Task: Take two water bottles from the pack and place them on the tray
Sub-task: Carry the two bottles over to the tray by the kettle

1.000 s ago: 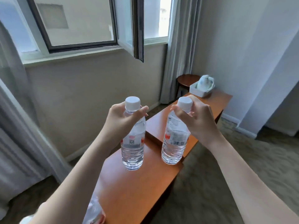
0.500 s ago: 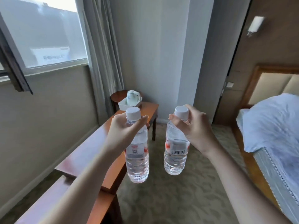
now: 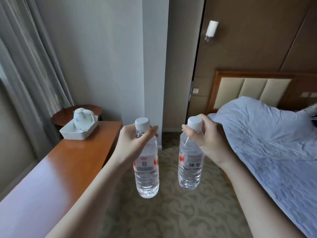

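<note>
Carrying is the step in hand: both bottles are out of the pack, which is nowhere in view, and neither has reached the tray (image 3: pixel 68 134) yet. The left hand (image 3: pixel 133 145) is closed around the neck and shoulder of the left bottle (image 3: pixel 147 172), and the right hand (image 3: pixel 208 143) is closed the same way on the right bottle (image 3: pixel 189 167). Both bottles hang upright in the air over the carpet (image 3: pixel 171 212), apart from each other, between the bench (image 3: pixel 77 160) and the bed (image 3: pixel 274 143).

The bottles are clear, thin-walled plastic, ribbed near the base, full of water, with white ridged screw caps and a paper label band printed in red. The tray is a white, shallow rectangle with rounded corners and a raised rim, sitting at the far end of the glossy, reddish wooden bench; a white teapot (image 3: pixel 83 118) already stands in it.

The next move, as I judge it, calls for reaching forward and to the left, then lowering each bottle flat on its base into the free part of the tray beside the teapot. Room there looks limited, so the bottles would need setting down close together without knocking the pot.
</note>
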Demonstrator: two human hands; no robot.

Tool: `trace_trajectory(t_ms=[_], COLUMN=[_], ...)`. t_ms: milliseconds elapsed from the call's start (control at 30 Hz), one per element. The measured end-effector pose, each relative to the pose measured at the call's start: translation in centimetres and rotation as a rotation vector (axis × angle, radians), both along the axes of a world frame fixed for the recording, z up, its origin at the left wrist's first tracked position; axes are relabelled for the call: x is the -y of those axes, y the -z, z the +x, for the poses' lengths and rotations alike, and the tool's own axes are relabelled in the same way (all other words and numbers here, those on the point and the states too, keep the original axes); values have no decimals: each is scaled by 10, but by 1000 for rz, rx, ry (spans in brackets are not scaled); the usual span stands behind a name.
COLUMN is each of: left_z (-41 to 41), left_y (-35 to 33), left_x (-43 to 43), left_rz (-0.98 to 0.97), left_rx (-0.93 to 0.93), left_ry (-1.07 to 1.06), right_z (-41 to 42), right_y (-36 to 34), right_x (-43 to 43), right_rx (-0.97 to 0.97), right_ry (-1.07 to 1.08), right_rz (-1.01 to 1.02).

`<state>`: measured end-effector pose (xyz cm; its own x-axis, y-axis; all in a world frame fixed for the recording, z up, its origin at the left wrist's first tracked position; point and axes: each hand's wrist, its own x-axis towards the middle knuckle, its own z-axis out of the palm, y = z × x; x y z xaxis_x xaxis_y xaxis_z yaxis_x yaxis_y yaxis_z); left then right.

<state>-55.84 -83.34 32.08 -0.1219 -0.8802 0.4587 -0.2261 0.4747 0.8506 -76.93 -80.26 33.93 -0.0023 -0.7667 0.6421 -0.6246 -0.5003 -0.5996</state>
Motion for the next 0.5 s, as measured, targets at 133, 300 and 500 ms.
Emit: trace_trajectory(t_ms=[133, 300, 500], left_z=[0, 0, 2], left_y=[-19, -35, -27], left_x=[89, 187, 293], left_rz=[12, -7, 20], left_rx=[8, 30, 30], left_ry=[30, 10, -51], right_z=[-7, -8, -8], right_y=[-18, -30, -21], right_x=[89, 186, 309], right_rx=[4, 27, 17], right_ry=[13, -7, -79], right_rz=[-15, -26, 9])
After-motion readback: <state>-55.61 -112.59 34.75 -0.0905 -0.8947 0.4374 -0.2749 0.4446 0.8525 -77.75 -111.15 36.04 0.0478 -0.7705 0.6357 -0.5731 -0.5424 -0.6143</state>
